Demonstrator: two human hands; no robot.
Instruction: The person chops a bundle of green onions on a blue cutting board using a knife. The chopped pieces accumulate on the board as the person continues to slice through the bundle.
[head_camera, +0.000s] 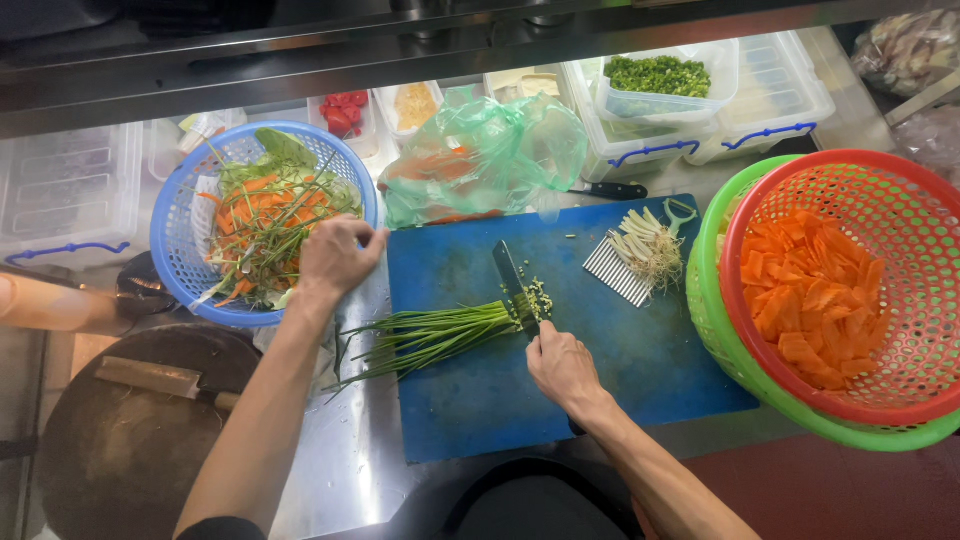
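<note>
Gripping knife (512, 284) w/ right hand (562, 366), fingers clamped on handle, blade resting across green chives (430, 337) on blue cutting board (620, 350). Hovering left hand (335, 255) at blue basket (180, 270) rim, fingers loosely curled, holding nothing visible.

Three round mesh baskets: one blue basket (176, 262), one red basket (760, 200) nested in one green basket (712, 320). One blue cutting board (620, 370). Two knives: one knife (512, 285) on the board, one black-handled knife (612, 190) behind it. One cleaver (150, 377). One green plastic bag (500, 150). One bunch of chives (430, 338). Two hands.
</note>
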